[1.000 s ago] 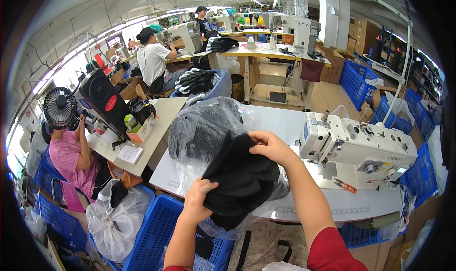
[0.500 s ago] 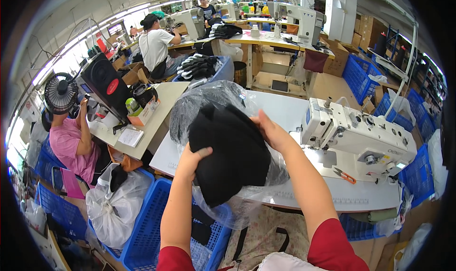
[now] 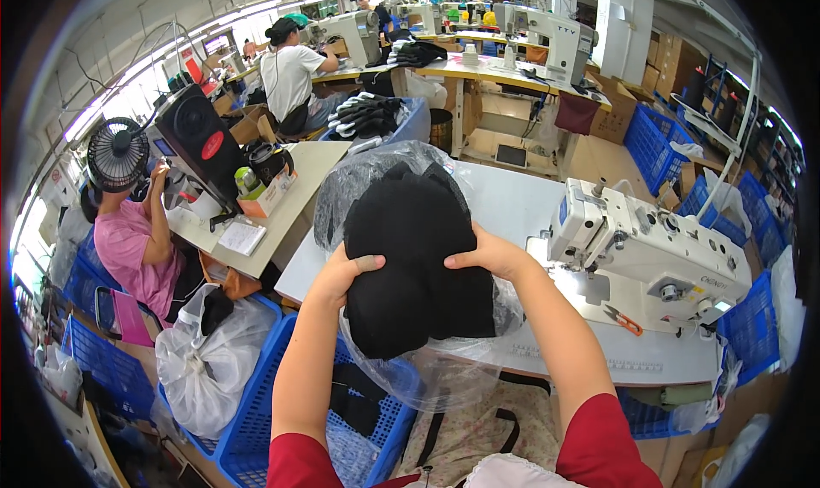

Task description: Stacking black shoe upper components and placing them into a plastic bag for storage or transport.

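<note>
A thick stack of black fabric pieces (image 3: 414,274) is held up in front of me between both hands. At its left side, my left hand (image 3: 344,273) grips the edge with the thumb lying on the front. My right hand (image 3: 489,254) holds the opposite edge, its thumb also on the front and its fingers hidden behind the cloth. Behind and below the stack, a crumpled clear plastic bag (image 3: 336,204) spreads over the white sewing table (image 3: 504,193) and hangs past its front edge.
To the right stands a white sewing machine (image 3: 653,244), with orange-handled thread snips (image 3: 623,319) nearby. A blue crate (image 3: 256,437) with black pieces sits lower left, beside a tied white bag (image 3: 201,368). Two co-workers sit on the left, one near a fan (image 3: 117,155); another person is farther back.
My right hand has come down from the stack's upper right edge to its right side. The stack has turned more upright and squarely faces me. The view has shifted slightly.
</note>
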`<state>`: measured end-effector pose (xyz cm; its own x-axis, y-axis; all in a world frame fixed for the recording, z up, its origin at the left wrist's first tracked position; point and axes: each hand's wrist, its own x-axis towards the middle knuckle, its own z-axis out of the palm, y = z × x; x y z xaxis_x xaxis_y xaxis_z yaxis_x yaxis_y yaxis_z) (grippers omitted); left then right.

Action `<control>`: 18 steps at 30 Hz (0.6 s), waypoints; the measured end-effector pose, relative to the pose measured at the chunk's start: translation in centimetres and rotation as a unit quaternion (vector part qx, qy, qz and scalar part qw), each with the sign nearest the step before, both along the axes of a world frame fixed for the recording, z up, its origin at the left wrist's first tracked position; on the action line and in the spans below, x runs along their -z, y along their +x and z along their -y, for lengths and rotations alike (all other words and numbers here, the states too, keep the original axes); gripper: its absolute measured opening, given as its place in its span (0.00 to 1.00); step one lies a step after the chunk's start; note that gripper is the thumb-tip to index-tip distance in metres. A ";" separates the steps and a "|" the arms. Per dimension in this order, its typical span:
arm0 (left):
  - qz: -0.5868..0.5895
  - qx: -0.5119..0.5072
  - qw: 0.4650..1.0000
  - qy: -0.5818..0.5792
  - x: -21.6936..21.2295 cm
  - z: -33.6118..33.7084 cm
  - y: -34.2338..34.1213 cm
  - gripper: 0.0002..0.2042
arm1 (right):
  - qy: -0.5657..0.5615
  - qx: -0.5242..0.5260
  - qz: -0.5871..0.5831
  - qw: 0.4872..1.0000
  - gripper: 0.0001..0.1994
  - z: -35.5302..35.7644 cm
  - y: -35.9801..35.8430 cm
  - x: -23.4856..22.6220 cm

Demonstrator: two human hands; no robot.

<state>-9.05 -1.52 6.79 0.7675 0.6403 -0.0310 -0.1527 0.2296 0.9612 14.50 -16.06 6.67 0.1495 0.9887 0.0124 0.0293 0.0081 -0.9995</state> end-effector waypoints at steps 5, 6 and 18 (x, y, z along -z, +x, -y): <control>-0.022 -0.007 0.999 0.034 1.1 -1.3 -1.1 0.36 | 0.047 0.029 0.070 0.996 0.44 -0.5 -0.6 0.1; -0.046 -0.017 0.994 0.101 0.8 -1.7 -1.5 0.40 | 0.048 0.043 0.125 0.990 0.43 -0.6 -1.0 -0.3; -0.279 0.093 0.484 0.824 -11.1 3.2 5.6 0.51 | 0.193 0.117 0.418 0.880 0.34 -1.4 -4.2 -1.5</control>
